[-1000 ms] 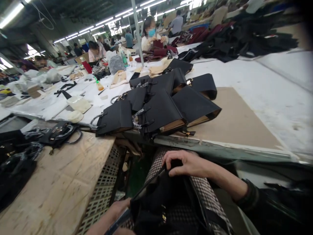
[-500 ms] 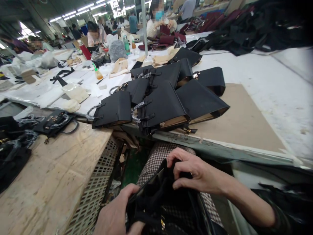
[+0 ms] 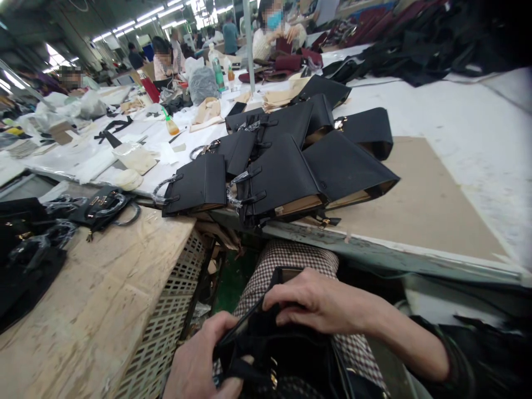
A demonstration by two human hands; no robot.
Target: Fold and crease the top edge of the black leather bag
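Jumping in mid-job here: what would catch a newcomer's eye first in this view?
The heap of black handbags on the white-covered table ahead, handles wrapped in clear plastic, stands out first. Below it, the left hand and right hand hold open another black handbag over a checked trouser leg.

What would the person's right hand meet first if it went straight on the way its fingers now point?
The right hand would probably meet the raised side wall of the open black handbag first, just past its fingertips. The left hand holds the bag beyond that wall. Depth is hard to judge from this view.
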